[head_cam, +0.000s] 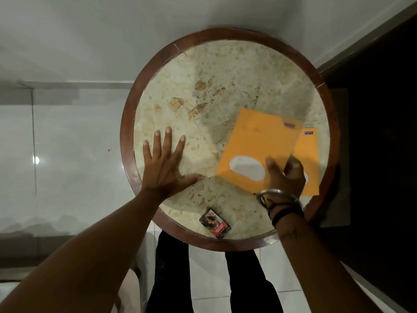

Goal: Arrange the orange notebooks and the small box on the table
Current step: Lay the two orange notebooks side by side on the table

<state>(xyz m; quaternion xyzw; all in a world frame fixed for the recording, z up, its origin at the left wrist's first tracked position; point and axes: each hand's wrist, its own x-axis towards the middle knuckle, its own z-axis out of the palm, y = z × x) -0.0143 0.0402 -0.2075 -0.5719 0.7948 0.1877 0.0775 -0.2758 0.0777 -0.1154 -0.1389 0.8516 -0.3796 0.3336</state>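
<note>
Head view is looking down at two bare hands over a round table [126, 141] with a brown wooden rim and a pale stone top. Fingers [168, 137] of the left hand [163, 163] are lying spread and flat on the stone near the left edge, holding nothing. Fingers of the right hand [285, 175] are curling and pinching the near edge of the top orange notebook [255, 141], near the right edge of the table. It is showing a white oval window. A second orange notebook [308, 154] is peeking out under it, partly hidden, with a small blue label reading "Popular". Another dark mark on the top one is too blurry to read. Bracelets [278, 197] are sitting on the right wrist. A small box [215, 223] with a picture on it is lying at the near edge; its writing is too small to read.
</note>
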